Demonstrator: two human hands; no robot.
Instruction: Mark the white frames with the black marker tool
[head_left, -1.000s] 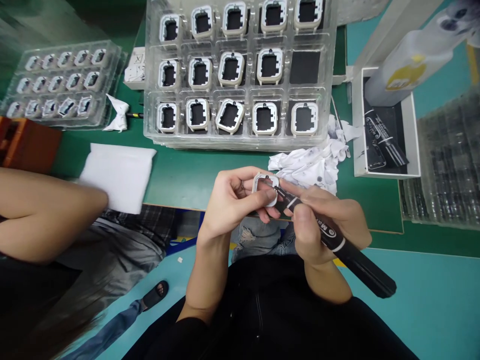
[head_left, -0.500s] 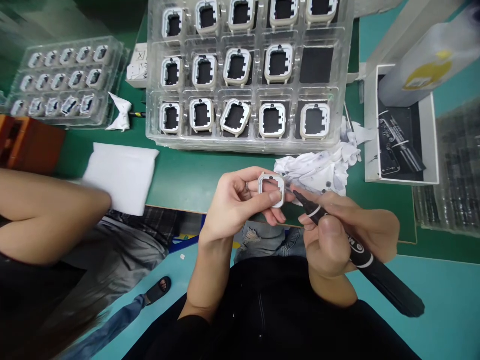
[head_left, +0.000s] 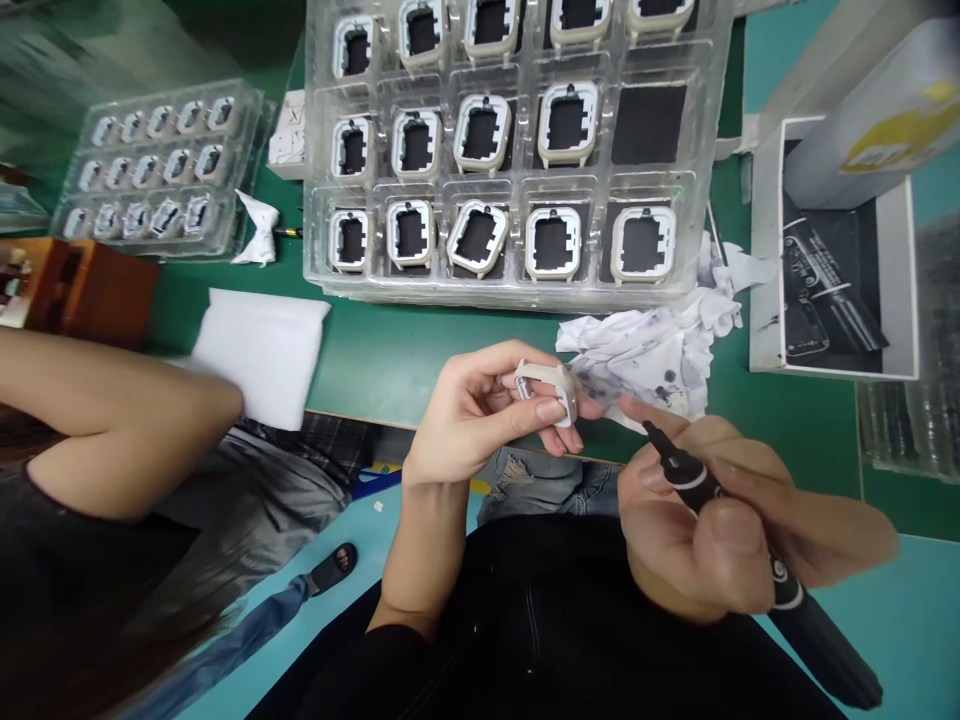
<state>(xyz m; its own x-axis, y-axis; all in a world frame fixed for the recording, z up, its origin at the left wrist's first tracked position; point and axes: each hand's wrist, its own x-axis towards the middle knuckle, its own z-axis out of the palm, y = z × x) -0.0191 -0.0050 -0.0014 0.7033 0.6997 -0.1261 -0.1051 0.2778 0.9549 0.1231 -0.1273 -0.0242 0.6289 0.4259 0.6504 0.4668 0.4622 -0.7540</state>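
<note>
Left hand: the left hand [head_left: 480, 415] pinches a small cream-white square plastic frame [head_left: 546, 388]; its fingers [head_left: 551, 410] are curled closed on the frame's near edge, thumb on one side, fingertips on the other.
Frame: it is held in the air over the near edge of the green bench [head_left: 390, 350], tilted so that its open middle faces partly sideways, just ahead of the left fingertips.
Right hand: the right hand [head_left: 739, 530] is wrapped round a thick black marker pen with a white band [head_left: 750, 545]; its fingers are closed on the barrel, thumb on top.
Marker tip: it points toward the frame but stands apart from it, a short gap off the left fingertips.
Beyond the fingers: a crumpled white paper wipe with dark ink spots [head_left: 652, 345] lies on the bench just past the frame.
Farther out: a clear plastic compartment tray [head_left: 517, 285] holds rows of the same cream-white frames on black inserts; the right-hand cell of its middle row shows only a black insert.
Right of the marker hand: an open white box with a black lining [head_left: 907, 290] sits on the bench.
Left of the holding hand: a folded white cloth [head_left: 259, 350] lies at the bench edge, a second clear tray of small parts [head_left: 154, 165] lies farther back, and another person's bare arm [head_left: 112, 420] reaches in, well apart.
</note>
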